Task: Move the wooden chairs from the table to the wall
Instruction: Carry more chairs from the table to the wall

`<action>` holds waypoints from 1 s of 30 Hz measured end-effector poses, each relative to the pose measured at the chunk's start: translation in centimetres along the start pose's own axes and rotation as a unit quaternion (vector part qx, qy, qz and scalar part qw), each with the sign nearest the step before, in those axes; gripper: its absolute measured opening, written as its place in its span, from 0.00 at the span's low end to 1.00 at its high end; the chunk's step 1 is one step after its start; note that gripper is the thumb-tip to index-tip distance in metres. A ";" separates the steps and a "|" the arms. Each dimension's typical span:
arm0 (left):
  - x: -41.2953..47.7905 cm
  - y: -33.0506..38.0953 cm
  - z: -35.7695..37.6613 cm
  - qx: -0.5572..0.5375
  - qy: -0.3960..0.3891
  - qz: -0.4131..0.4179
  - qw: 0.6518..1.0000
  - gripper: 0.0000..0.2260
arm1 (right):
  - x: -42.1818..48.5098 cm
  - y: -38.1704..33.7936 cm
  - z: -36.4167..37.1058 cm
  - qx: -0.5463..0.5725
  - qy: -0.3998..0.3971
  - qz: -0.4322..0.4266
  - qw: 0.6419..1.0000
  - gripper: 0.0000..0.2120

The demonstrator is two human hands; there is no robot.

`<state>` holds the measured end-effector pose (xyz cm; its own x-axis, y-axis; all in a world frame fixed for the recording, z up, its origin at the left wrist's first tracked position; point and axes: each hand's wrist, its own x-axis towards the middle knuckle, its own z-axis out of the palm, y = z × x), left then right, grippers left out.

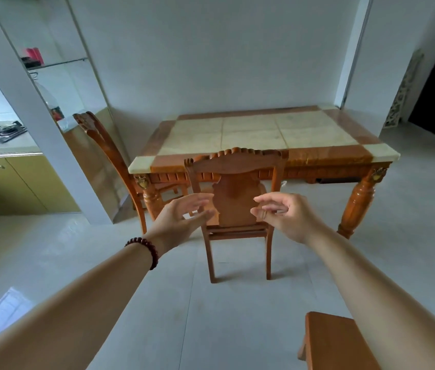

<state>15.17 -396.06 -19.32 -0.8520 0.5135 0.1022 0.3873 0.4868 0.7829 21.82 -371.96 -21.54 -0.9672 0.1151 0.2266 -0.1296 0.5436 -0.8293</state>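
A wooden chair point(235, 166) with a carved top rail stands tucked against the near side of the table point(325, 153), its back facing me. A second wooden chair point(99, 134) stands at the table's left end. My left hand point(181, 220), with a bead bracelet on the wrist, reaches out in front of the near chair's left post, fingers relaxed and holding nothing. My right hand point(283, 214) is stretched out on the right side of the chair back, fingers loosely bent and empty. Both hands appear short of the chair.
A wooden seat or stool point(328, 340) shows at the lower right edge. A white pillar point(51, 145) and a kitchen counter point(3, 148) stand at the left. The white wall point(219, 62) rises behind the table. Pale tiled floor point(157, 303) stretches between me and the chair.
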 end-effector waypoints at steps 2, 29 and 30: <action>3.8 -1.0 -0.4 0.011 -0.010 0.007 1.000 0.29 | 3.7 1.1 0.1 -0.008 0.000 -0.004 1.000 0.33; 43.3 -14.7 -2.4 0.110 -0.155 0.034 0.981 0.32 | 39.3 14.4 2.4 -0.173 -0.043 0.098 0.979 0.39; 44.0 -15.1 -2.1 0.107 -0.166 0.033 0.980 0.32 | 39.7 14.8 2.8 -0.165 -0.043 0.102 0.980 0.38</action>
<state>-28.88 -382.27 -25.33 -0.6749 0.7329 -0.0855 0.5325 0.5640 0.6311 -19.13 -361.63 -26.27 -0.9821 0.1878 0.0174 0.1335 0.7572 -0.6394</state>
